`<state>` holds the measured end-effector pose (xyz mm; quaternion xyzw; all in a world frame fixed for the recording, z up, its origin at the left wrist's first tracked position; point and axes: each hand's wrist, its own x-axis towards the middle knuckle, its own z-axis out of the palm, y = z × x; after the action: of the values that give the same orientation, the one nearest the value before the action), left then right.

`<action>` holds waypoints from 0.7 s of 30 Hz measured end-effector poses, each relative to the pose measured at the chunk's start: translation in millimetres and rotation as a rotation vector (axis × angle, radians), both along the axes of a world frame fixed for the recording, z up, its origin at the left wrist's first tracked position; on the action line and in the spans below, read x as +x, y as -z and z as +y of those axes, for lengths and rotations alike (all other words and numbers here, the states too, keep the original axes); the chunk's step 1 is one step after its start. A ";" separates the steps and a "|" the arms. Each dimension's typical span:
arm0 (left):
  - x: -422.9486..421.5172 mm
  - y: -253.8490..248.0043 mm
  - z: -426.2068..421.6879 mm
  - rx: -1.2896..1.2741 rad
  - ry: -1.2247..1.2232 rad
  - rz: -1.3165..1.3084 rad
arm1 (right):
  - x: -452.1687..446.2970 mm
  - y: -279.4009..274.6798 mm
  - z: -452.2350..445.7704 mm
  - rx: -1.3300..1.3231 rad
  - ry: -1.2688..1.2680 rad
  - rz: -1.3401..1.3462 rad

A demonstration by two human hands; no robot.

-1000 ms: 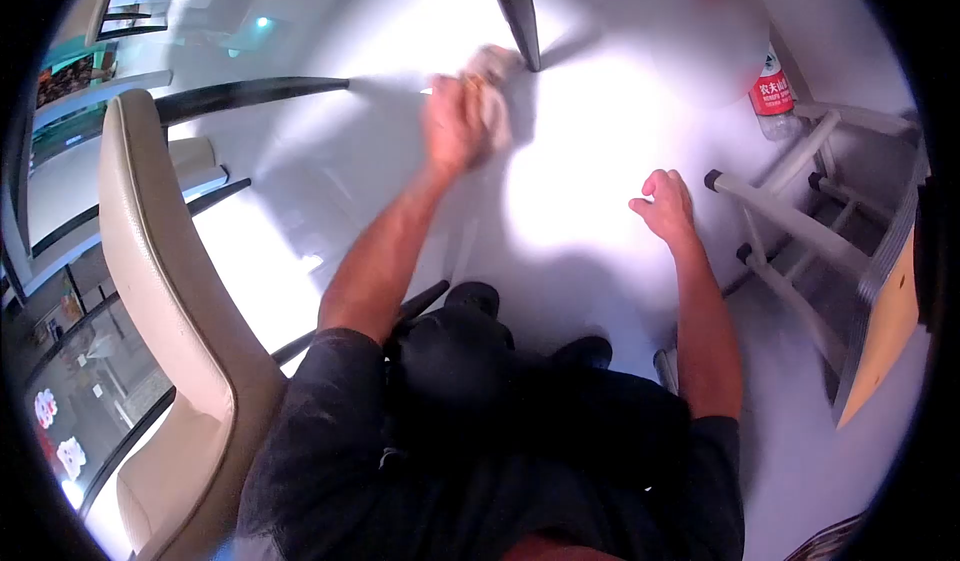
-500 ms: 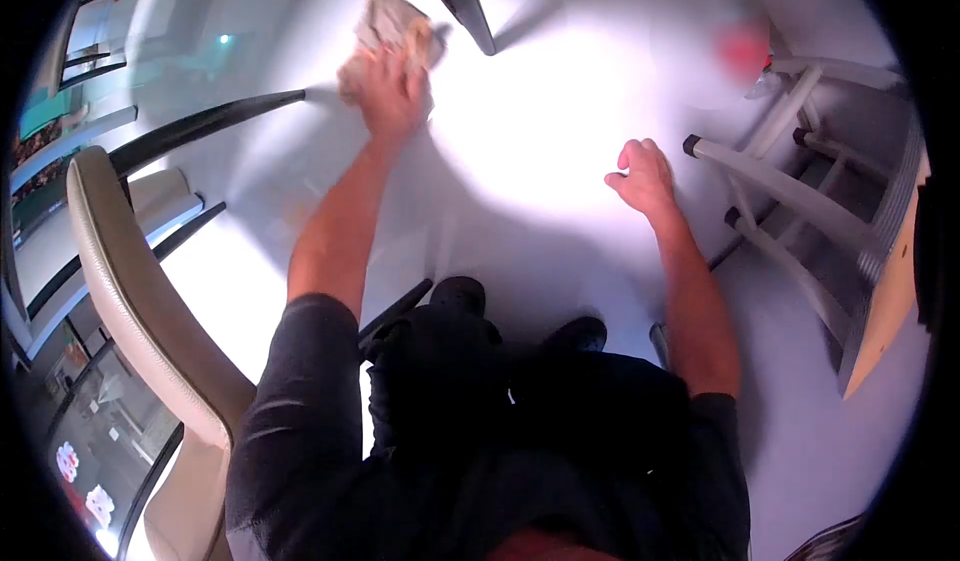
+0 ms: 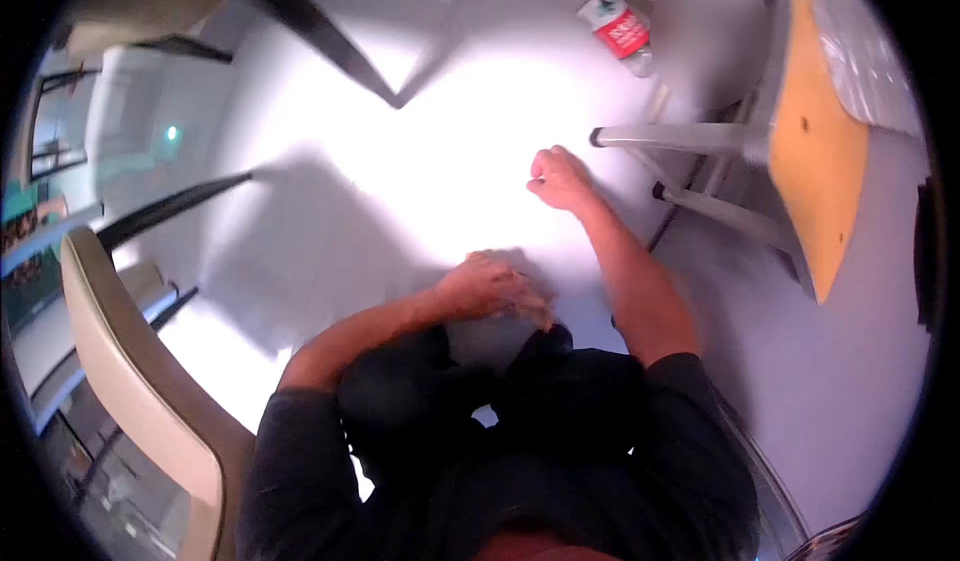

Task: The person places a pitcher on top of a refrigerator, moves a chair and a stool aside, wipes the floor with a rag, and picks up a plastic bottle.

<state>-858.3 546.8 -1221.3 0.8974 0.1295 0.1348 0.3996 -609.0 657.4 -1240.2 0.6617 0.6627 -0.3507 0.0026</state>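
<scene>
My left hand (image 3: 482, 285) is low over the floor, close in front of my knees. Its fingers are closed around a pale crumpled cloth (image 3: 534, 307), mostly hidden by the hand and smeared by motion. Farther forward and to the right, my right hand (image 3: 560, 177) rests at the brightly lit white floor (image 3: 420, 171) with its fingers curled in. Whether anything small lies inside that curl is hidden. The grey foot of a stool leg (image 3: 600, 137) is just right of this hand.
A stool with a wooden board (image 3: 815, 151) stands on the right, clear plastic (image 3: 860, 61) on it. Beyond lies a bottle with a red label (image 3: 622, 33). Dark tapered legs (image 3: 330, 36) reach the floor at upper left. A beige chair back (image 3: 140, 361) is close on my left.
My left hand has come back from the far left to near my knees with the cloth. In view, the right hand sits farther left, and the view has shifted, showing the bottle and stool more fully.
</scene>
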 end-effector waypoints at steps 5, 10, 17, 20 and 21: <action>0.6 -42.3 96.4 -0.348 -0.105 0.494 | -4.2 -3.2 2.1 -0.017 0.085 0.037; -6.1 -27.8 171.0 -0.019 -0.439 0.457 | -4.9 -15.5 29.0 -0.197 0.044 -0.038; -26.5 48.6 177.5 0.369 -0.635 0.238 | -1.5 15.1 140.6 0.436 0.318 -0.101; -29.8 49.6 170.4 0.324 -0.633 0.230 | -7.3 9.1 152.9 0.463 0.421 -0.137; -29.1 50.6 180.4 0.348 -0.642 0.199 | -10.4 -6.2 170.8 0.455 0.461 -0.142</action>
<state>-887.5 727.2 -1271.9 0.8744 0.4174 0.1853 0.1640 -619.5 828.2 -1234.1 0.8008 0.5548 -0.1382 -0.1784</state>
